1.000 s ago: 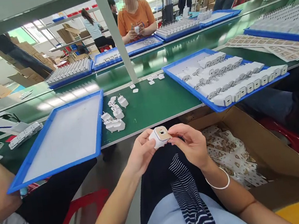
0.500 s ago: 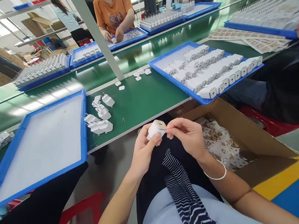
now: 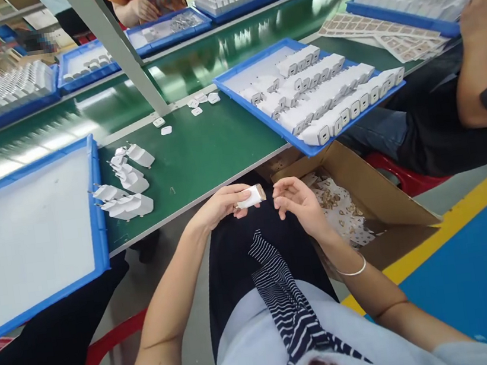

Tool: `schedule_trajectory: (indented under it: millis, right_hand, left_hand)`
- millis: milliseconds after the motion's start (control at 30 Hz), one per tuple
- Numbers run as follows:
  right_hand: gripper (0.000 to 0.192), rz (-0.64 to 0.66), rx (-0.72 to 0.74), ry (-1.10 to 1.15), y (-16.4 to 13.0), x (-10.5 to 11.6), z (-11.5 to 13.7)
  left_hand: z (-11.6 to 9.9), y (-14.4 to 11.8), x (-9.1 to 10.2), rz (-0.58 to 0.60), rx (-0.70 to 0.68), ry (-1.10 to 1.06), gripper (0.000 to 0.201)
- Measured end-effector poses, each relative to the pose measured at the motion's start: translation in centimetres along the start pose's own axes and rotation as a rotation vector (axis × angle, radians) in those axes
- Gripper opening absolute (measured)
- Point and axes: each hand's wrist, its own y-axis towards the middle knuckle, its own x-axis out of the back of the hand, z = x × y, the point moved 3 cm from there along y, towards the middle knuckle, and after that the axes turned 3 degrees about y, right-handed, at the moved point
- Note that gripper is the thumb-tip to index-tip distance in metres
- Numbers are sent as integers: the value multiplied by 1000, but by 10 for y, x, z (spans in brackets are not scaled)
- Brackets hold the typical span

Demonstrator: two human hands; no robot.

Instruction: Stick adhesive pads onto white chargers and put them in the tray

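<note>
I hold a small white charger [image 3: 250,196] in my left hand [image 3: 218,205], pinched along its body between thumb and fingers, over my lap just in front of the near edge of the bench [image 3: 203,152]. My right hand [image 3: 296,200] is just beside it, not touching, fingers loosely curled and holding nothing that I can make out.

I judge the charger to be light and stiff: a hard plastic shell that will not give under a pinch. Its smooth, glossy sides look a little slippery, so the flat side faces are the best place to grip, leaving the end face free. A drop to the floor could scuff it, I think.

It is a rounded white block with a tan or gold film over the end that points toward my right hand. I cannot see its prongs from here.

On the bench near the left tray [image 3: 93,184] lies a loose cluster of chargers [image 3: 125,189] with prongs showing. Toward the right, a blue tray [image 3: 261,114] overhangs the near edge, carrying rows of chargers. Below it is an open cardboard box [image 3: 375,195] holding peeled scraps.
</note>
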Motion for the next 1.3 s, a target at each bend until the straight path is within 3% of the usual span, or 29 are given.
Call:
schedule_trajectory:
  millis: [67,167,367,500,667,833,967,1133,1200,1300]
  right_hand:
    - [36,-27,89,-54,-7,-6,-3]
    - [20,-151,168,-145,-8,-15,-7]
    - [10,-291,189,-144,4,-25,-15]
    - [11,-259,100,-133,11,-23,-33]
    - [16,-129,-46,-167,22,-15,-65]
    - [28,-8,-239,-187,32,-3,-83]
    - [29,27,-394,-230,47,21,-83]
    - [23,-139,-481,-401,66,78,-79]
    - [30,-219,-483,-504,61,97,-74]
    - [37,-313,-409,-666,35,114,-61]
  left_hand:
    - [3,6,-3,-25,-7,-27,37]
    - [7,11,-9,-68,-50,-99,39]
    - [25,9,-22,-258,-151,-260,43]
    - [53,10,-22,-384,-170,-341,47]
    - [97,14,-11,-499,-130,-370,46]
    - [113,15,-1,-486,-101,-348,45]
    - [106,12,-2,-294,-41,-338,45]
    - [76,1,-12,-37,-23,-314,58]
    - [44,2,-10,-48,-163,-282,57]
    - [-30,18,12,-239,-577,-122,50]
